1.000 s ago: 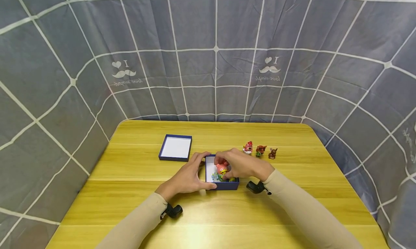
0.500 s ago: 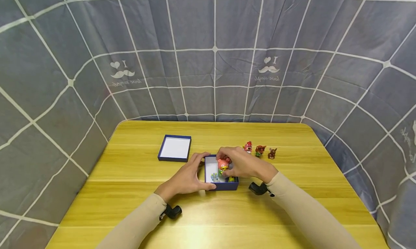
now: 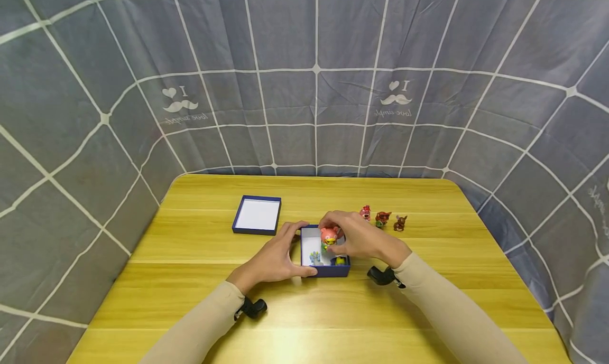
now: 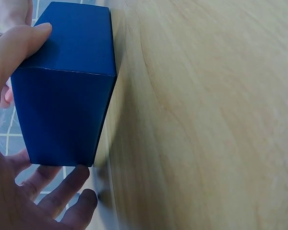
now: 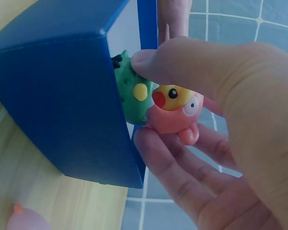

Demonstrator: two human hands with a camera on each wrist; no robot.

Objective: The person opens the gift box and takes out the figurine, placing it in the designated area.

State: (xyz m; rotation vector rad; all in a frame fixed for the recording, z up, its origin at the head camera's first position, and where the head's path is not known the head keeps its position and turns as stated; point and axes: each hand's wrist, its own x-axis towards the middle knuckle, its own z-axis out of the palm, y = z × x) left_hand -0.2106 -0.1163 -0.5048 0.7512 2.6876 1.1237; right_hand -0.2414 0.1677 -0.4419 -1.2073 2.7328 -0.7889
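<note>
In the head view my left hand [image 3: 271, 261] holds a dark blue open box [image 3: 325, 272] from its left, thumb on the near wall and fingertips at the far one. The left wrist view shows that thumb flat on the blue box [image 4: 62, 110]. My right hand [image 3: 363, 237] pinches a figurine [image 3: 328, 235] with a pink head and yellow face at the box mouth. Close up, its green body [image 5: 132, 91] lies between thumb and fingers, partly behind the box edge. Inside the box are a small blue-grey figurine [image 3: 315, 258] and a yellow one [image 3: 340, 260], partly hidden.
A shallow blue lid [image 3: 257, 216] with a white inside lies farther back on the left. Behind my right hand stand a red-and-pink figurine [image 3: 365, 212], a brown-and-green one [image 3: 382, 218] and a small brown one [image 3: 400, 223]. A grey curtain [image 3: 285, 100] surrounds the wooden table [image 3: 285, 322].
My right hand has lifted the pink-headed figurine up from the box floor, slightly away and to the right. More of the yellow figurine shows below it. The left hand stays on the box.
</note>
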